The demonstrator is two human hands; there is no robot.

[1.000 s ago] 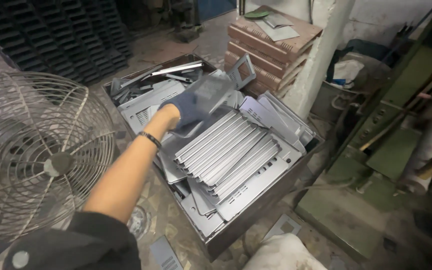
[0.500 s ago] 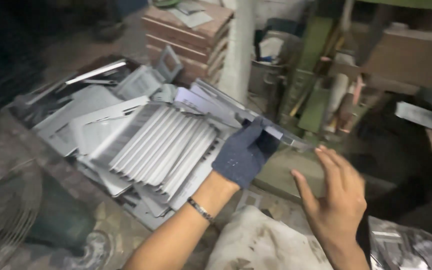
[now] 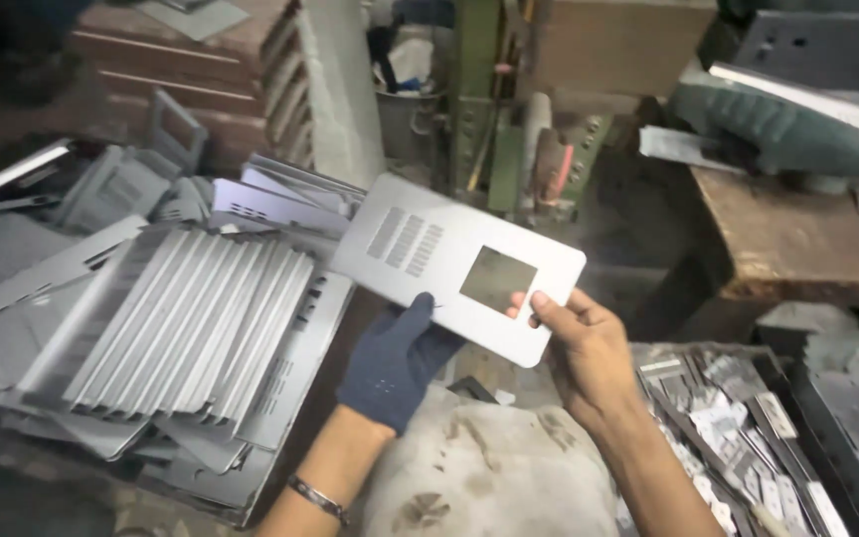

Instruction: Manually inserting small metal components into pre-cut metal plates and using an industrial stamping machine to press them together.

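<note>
A flat grey metal plate with a square cut-out and rows of slots is held up in front of me by both hands. My left hand, in a dark blue glove, grips its near edge from below. My bare right hand pinches the near right corner, thumb on top. The plate hangs over the gap between the pile of plates and a bench.
A crate at left holds a stack of similar grey plates. A bin of small metal offcuts lies at lower right. A worn wooden bench stands right, machine parts behind. A stained cloth covers my lap.
My left hand has lifted one plate off the stack and brought it right. My right hand, open a moment ago, now grips the plate's corner. The view has swung right.
</note>
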